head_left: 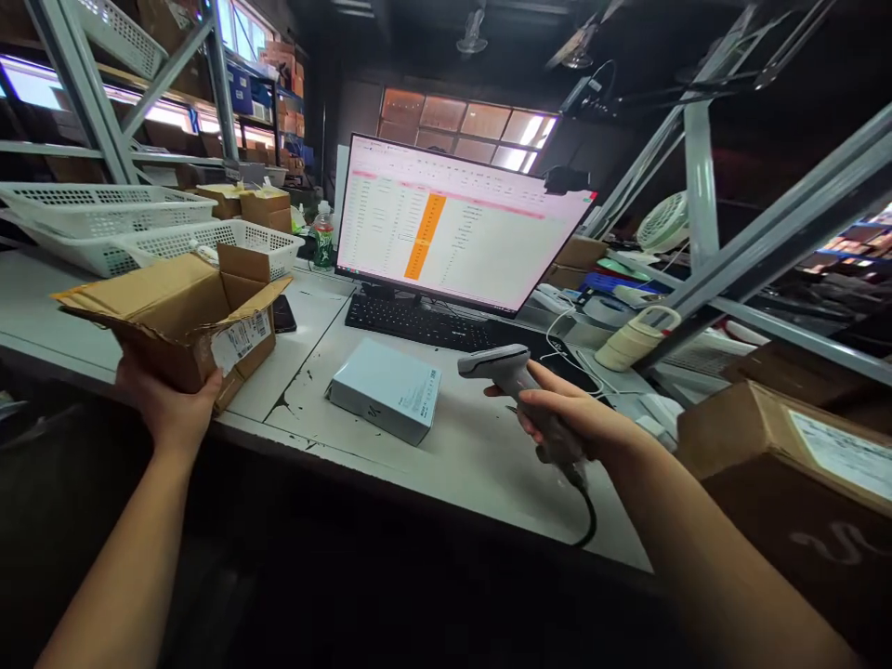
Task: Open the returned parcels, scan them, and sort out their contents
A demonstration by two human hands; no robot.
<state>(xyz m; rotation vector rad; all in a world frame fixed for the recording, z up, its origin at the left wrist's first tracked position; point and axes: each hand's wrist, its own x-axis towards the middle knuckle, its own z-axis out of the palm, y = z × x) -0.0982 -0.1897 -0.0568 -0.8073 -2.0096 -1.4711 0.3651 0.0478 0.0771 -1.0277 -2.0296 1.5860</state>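
My left hand (171, 404) grips the near lower part of an open cardboard box (188, 325) at the table's front edge. The box's flaps stand up, and a white printed label shows on its side. In my right hand (561, 404) is a grey barcode scanner (512, 367), fingers wrapped round its handle, its head turned to the left. A black cable hangs from the handle's bottom. Between my hands a light blue box (383, 388) lies flat on the table, apart from both, with small print on its top.
Behind stand a monitor (460, 232) showing a spreadsheet and a black keyboard (418, 321). A phone (283, 314) lies beside the cardboard box. White baskets (104, 209) and a bottle (322, 237) are at the back left. At the right are a cream cup (631, 344) and a large carton (780, 483).
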